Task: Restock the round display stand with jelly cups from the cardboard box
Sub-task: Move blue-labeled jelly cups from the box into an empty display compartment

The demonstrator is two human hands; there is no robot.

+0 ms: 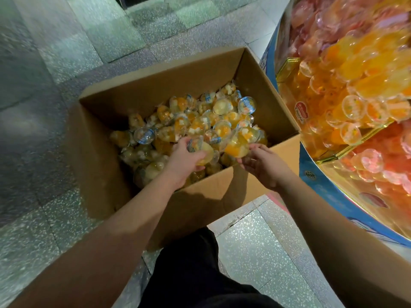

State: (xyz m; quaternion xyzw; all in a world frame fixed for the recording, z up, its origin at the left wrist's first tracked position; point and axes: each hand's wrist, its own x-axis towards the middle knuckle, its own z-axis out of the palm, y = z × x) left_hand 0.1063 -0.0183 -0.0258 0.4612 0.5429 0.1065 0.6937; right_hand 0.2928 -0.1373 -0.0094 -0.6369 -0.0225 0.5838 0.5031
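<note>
An open cardboard box [153, 85] stands on the floor, holding a heap of clear jelly cups [200, 121] with yellow and orange fruit inside. My left hand [185, 157] reaches into the box and grips a yellow jelly cup [203, 151] near the front wall. My right hand [261, 164] is beside it over the box's front right corner, fingers curled under an orange jelly cup [238, 147]. The round display stand [322, 174] rises at the right, its gold-edged compartments piled with orange and pink jelly cups [355, 85].
The box sits on a speckled tile floor [255, 241]. The stand's blue printed wall almost touches the box's right side. My dark trouser leg [191, 274] is just behind the box's front flap. Open floor lies to the left and far side.
</note>
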